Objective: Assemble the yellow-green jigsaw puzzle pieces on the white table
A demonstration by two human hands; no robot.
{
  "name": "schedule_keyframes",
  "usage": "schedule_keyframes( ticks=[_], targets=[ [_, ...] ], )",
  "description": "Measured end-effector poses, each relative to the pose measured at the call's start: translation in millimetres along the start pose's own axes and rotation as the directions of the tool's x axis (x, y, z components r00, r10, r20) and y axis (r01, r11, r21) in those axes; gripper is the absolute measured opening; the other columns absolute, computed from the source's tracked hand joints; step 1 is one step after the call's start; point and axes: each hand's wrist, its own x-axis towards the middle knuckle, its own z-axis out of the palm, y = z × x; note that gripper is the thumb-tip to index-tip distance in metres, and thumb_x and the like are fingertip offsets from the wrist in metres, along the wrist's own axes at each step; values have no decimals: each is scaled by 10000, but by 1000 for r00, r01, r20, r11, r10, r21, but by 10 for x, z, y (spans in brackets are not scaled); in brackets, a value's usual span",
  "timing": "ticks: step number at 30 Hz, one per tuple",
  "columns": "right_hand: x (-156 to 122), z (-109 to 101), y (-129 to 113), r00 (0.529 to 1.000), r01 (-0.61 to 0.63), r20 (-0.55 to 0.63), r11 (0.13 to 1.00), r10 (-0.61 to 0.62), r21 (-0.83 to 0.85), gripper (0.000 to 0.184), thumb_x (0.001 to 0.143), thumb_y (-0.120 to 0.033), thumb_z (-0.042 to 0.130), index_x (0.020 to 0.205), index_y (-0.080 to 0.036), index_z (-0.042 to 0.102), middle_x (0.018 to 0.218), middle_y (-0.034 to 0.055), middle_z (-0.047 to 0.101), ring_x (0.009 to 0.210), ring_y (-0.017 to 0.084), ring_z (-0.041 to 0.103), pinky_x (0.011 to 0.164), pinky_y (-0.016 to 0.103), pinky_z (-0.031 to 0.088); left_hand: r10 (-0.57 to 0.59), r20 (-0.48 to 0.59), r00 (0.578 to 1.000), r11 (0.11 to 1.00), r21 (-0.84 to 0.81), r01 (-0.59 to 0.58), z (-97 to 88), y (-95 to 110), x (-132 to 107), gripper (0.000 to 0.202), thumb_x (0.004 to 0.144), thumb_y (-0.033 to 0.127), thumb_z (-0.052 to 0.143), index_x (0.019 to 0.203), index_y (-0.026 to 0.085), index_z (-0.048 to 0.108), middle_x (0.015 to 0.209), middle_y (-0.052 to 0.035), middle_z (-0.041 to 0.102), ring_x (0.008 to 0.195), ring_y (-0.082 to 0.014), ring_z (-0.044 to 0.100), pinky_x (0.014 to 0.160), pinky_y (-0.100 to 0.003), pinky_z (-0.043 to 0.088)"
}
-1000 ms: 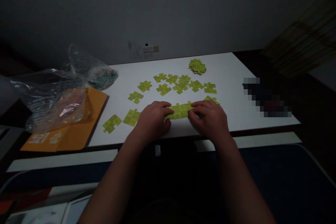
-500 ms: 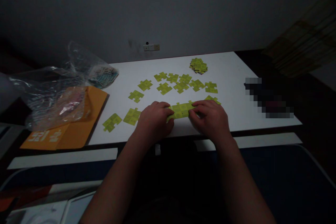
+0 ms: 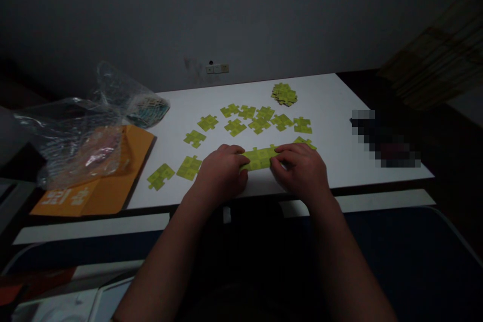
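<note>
A short strip of joined yellow-green jigsaw puzzle pieces point(image 3: 258, 159) lies near the front edge of the white table. My left hand point(image 3: 223, 171) grips its left end between thumb and fingers, hiding that end. At the other end, my right hand point(image 3: 301, 163) pinches the strip with thumb and forefinger. One loose puzzle piece point(image 3: 304, 141) shows partly behind my right hand. Left of my left hand lie two more, a nearer piece point(image 3: 188, 167) and a farther piece point(image 3: 160, 176). Several loose pieces point(image 3: 234, 127) form an arc beyond my hands.
A pile of puzzle pieces point(image 3: 284, 94) sits at the back of the white table point(image 3: 350, 141). On the left are an orange envelope point(image 3: 130, 161), a clear plastic bag point(image 3: 71, 131) and a bag of bluish pieces point(image 3: 149, 110). A blurred-out dark object lies at the right.
At the strip's left end, the narrow gap between the pieces seems closed, with my left hand pressed slightly closer. My right hand keeps its place on the strip.
</note>
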Motion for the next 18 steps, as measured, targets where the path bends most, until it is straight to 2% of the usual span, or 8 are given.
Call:
schedule_keyframes(
  ticks=[2, 7, 10, 13, 16, 18],
  targets=[
    [3, -1, -3, 1000, 0, -1, 1000, 0, 0, 216, 976, -324, 693, 792, -312, 806, 1074, 53, 846, 1022, 316, 756, 961, 537, 592, 2, 22, 1000, 1000, 14, -2, -10, -8, 4, 272, 887, 194, 713, 1074, 295, 882, 1311, -82, 826, 1199, -338, 748, 975, -520, 666],
    [14, -39, -27, 1000, -2, 12, 1000, 2, 1, 216, 1001, -322, 657, 851, -310, 813, 1062, 61, 843, 1016, 318, 749, 958, 534, 584, -81, -34, 996, 997, -11, 81, -165, -103, -113, 429, 916, 262, 793, 1345, 241, 790, 1427, -117, 793, 1299, -350, 742, 1139, -557, 617],
    [21, -77, -45, 1000, -16, -12, 1000, 16, 18, 238, 1035, -311, 600, 928, -302, 812, 1006, 68, 836, 983, 313, 735, 963, 529, 570, -95, -81, 992, 995, 7, 96, -227, -49, -259, 321, 967, 276, 759, 1282, 220, 792, 1452, -141, 774, 1341, -364, 724, 1179, -590, 589],
    [19, -94, -43, 999, -24, -34, 999, 26, 37, 255, 1050, -297, 553, 975, -282, 796, 987, 80, 827, 972, 317, 721, 945, 522, 562, -33, -76, 997, 999, 11, 34, -99, 193, -392, 303, 985, 247, 721, 1280, 195, 768, 1451, -159, 768, 1349, -357, 721, 1193, -570, 583],
    [9, -85, -19, 999, -19, -31, 999, 20, 35, 251, 1043, -281, 540, 1003, -262, 787, 1001, 92, 822, 983, 323, 714, 939, 517, 556, 17, -89, 996, 1000, 25, -14, 172, 489, -458, 511, 985, 306, 750, 1452, 114, 673, 1590, -217, 675, 1489, -384, 638, 1263, -554, 529],
    [3, -74, -2, 999, -14, -29, 999, 15, 35, 250, 1031, -275, 540, 1004, -250, 788, 998, 100, 819, 991, 326, 712, 946, 517, 552, 7, -90, 996, 999, 37, -3, 327, 611, -465, 554, 1004, 334, 742, 1486, 80, 640, 1621, -235, 647, 1527, -396, 609, 1283, -568, 506]
  ],
)
